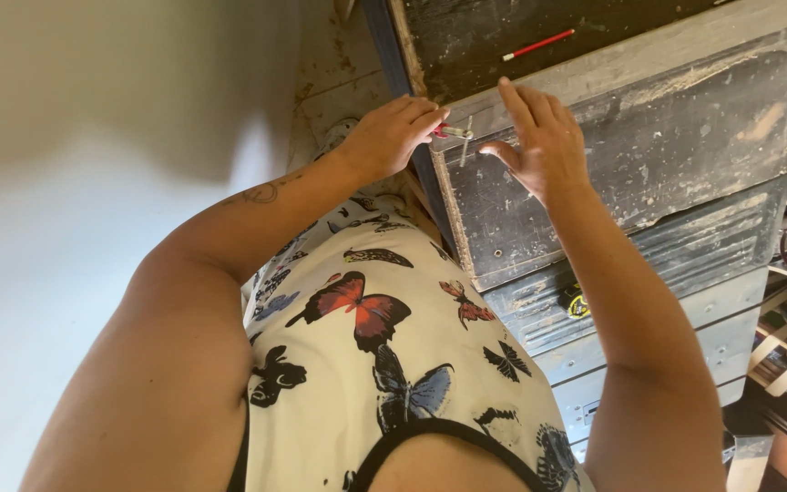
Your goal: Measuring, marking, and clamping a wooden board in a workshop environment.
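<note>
A small metal tool with a red handle (pixel 448 132) sits at the upper left corner of a worn dark wooden box (pixel 649 146), right where the box's pale scuffed edge meets its front face; a thin metal pin hangs down just beside it against the wood. The left hand (pixel 393 137) is clenched around the tool's red end, fingers curled over it and knuckles turned up, so only the tip and a bit of red show past the fingertips. The right hand (pixel 539 141) is just beside the tool on its other side, released and holding nothing, its fingers spread and raised with the index finger resting on the box's top edge and the thumb bent towards the pin. Both forearms reach forward from the body, the left one bent at the elbow and marked with a tattoo near the wrist. On the dark surface (pixel 503 27) above the box lies a thin red and white stick (pixel 539 44), well apart from the hands. Grey metal drawers (pixel 685 319) stack below the box, and a butterfly-print top (pixel 375 355) fills the near view.
</note>
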